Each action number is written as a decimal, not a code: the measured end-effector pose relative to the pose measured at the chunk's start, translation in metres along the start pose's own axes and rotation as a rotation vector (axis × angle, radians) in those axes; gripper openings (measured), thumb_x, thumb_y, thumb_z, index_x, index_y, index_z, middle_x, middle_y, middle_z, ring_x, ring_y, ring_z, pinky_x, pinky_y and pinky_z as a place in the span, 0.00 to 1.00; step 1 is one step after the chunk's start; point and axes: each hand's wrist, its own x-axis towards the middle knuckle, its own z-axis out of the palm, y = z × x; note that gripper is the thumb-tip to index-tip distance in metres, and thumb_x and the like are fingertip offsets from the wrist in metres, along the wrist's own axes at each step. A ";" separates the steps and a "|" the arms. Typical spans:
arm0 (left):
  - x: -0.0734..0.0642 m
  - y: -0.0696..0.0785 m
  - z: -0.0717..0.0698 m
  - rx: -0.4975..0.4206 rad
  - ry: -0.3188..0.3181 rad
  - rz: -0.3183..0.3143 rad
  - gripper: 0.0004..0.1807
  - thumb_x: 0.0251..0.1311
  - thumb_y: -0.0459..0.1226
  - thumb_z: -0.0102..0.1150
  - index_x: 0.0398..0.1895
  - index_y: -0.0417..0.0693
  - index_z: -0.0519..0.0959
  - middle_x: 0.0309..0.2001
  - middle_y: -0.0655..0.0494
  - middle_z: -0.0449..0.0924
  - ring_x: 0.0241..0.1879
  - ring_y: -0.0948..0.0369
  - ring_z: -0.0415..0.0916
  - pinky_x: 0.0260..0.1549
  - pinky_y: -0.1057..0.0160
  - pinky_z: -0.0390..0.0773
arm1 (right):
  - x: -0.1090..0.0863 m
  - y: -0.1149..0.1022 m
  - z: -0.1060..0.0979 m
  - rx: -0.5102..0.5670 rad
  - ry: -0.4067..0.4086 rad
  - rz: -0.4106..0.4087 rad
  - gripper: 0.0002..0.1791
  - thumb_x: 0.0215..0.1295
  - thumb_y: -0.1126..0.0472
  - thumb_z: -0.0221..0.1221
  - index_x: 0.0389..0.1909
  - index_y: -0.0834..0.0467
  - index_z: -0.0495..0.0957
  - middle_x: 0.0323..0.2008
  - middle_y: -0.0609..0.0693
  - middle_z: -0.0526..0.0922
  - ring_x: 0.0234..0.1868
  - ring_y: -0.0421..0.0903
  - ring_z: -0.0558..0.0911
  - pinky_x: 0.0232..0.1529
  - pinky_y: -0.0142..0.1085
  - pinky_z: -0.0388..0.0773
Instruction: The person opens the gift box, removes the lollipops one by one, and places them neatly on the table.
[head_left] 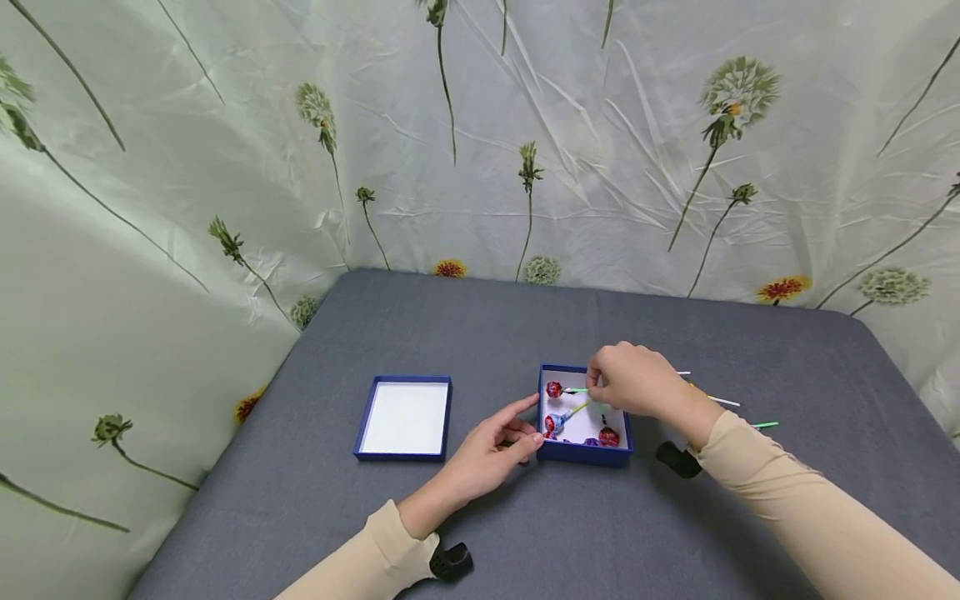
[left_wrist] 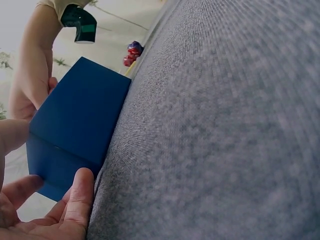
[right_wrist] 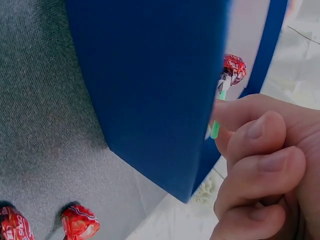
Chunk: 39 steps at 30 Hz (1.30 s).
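A blue box (head_left: 585, 454) with a white inside holds several lollipops. My right hand (head_left: 637, 382) reaches over its right wall and pinches the green stick of a red-wrapped lollipop (right_wrist: 234, 69), whose head lies toward the back left corner. Just in front of it lies a red and blue lollipop (head_left: 553, 425) with a yellow stick. Another dark red lollipop (head_left: 609, 437) sits at the front right, with purple wrappers partly hidden by the front wall. My left hand (head_left: 487, 454) rests at the front left corner, thumb on the front edge and straight index finger along the left wall.
Left of my left hand lies a shallow blue lid (head_left: 405, 418), white inside facing up. More lollipops (right_wrist: 80, 223) lie on the grey cloth right of the box, partly behind my right forearm; white and green sticks (head_left: 765, 425) show. A flowered curtain (head_left: 487, 125) hangs behind the table.
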 end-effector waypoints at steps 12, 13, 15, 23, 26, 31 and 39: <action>0.000 0.001 0.000 0.003 -0.005 -0.007 0.29 0.70 0.48 0.58 0.74 0.65 0.66 0.49 0.55 0.81 0.42 0.64 0.79 0.39 0.67 0.79 | -0.009 0.010 -0.009 0.187 0.008 -0.005 0.04 0.64 0.61 0.62 0.30 0.51 0.83 0.12 0.43 0.73 0.17 0.39 0.74 0.25 0.34 0.68; 0.000 0.001 0.000 0.004 -0.004 -0.005 0.29 0.70 0.48 0.59 0.74 0.65 0.66 0.49 0.55 0.81 0.42 0.64 0.79 0.39 0.68 0.79 | -0.010 0.011 -0.010 0.202 0.013 -0.007 0.03 0.64 0.61 0.62 0.31 0.52 0.83 0.12 0.43 0.73 0.17 0.39 0.74 0.25 0.34 0.68; 0.000 0.001 0.000 0.003 -0.002 -0.005 0.29 0.70 0.48 0.59 0.73 0.65 0.66 0.49 0.55 0.81 0.43 0.64 0.79 0.39 0.68 0.79 | -0.011 0.013 -0.011 0.228 0.021 -0.007 0.03 0.64 0.60 0.63 0.32 0.52 0.84 0.12 0.43 0.73 0.17 0.39 0.73 0.25 0.34 0.67; -0.001 0.003 0.000 0.008 0.002 -0.015 0.29 0.70 0.48 0.59 0.73 0.65 0.66 0.49 0.55 0.81 0.43 0.64 0.79 0.39 0.68 0.78 | -0.018 0.022 -0.015 0.303 0.030 0.026 0.05 0.65 0.57 0.62 0.34 0.54 0.85 0.12 0.42 0.72 0.17 0.39 0.72 0.24 0.34 0.67; -0.001 0.003 0.000 0.010 0.005 -0.009 0.30 0.70 0.48 0.59 0.74 0.64 0.66 0.49 0.55 0.81 0.43 0.64 0.79 0.39 0.68 0.78 | -0.021 0.025 -0.016 0.328 0.034 0.040 0.05 0.65 0.57 0.62 0.34 0.54 0.84 0.12 0.42 0.72 0.17 0.40 0.72 0.24 0.34 0.68; 0.000 0.003 0.001 0.005 0.006 -0.005 0.29 0.70 0.47 0.59 0.73 0.64 0.67 0.49 0.54 0.81 0.43 0.63 0.79 0.39 0.69 0.78 | -0.027 0.029 -0.017 0.374 0.038 0.060 0.06 0.65 0.57 0.63 0.35 0.55 0.84 0.12 0.42 0.71 0.17 0.41 0.72 0.21 0.34 0.67; 0.000 0.002 0.000 0.012 -0.004 0.002 0.30 0.70 0.48 0.58 0.74 0.62 0.66 0.49 0.54 0.81 0.42 0.64 0.79 0.38 0.68 0.78 | -0.036 0.035 -0.021 0.430 0.038 0.092 0.09 0.65 0.54 0.64 0.38 0.57 0.84 0.12 0.42 0.71 0.16 0.39 0.70 0.20 0.34 0.69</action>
